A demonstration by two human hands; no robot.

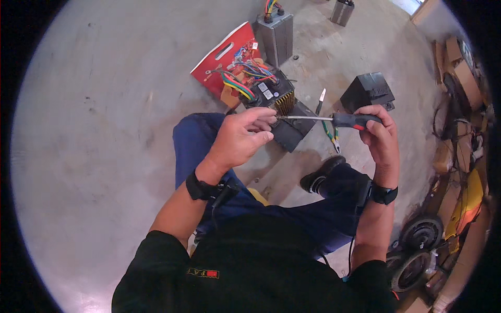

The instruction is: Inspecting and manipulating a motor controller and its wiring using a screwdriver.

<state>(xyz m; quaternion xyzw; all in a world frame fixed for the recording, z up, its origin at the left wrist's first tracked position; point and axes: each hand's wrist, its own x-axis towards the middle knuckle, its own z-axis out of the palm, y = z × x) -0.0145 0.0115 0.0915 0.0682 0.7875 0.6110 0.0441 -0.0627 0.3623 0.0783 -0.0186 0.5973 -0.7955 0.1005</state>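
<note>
My right hand point(380, 130) is wrapped round the black and red handle of a screwdriver point(308, 118), its shaft pointing left. At the tip, the curled fingers of my left hand point(242, 134) come together; whatever small thing they hold is too small to make out. Just beyond them sits a black finned controller box point(267, 93) with pale labels and thick coloured cables. A flat black piece point(295, 128) lies partly under the controller and behind the shaft.
Green-handled pliers point(334, 140) and a knife point(320, 101) lie right of the controller. Beyond are a red bag point(211, 70), a grey metal box point(276, 39), a smaller grey box point(342, 12) and a black case point(368, 91). Cardboard and wheels point(421, 232) crowd the right side.
</note>
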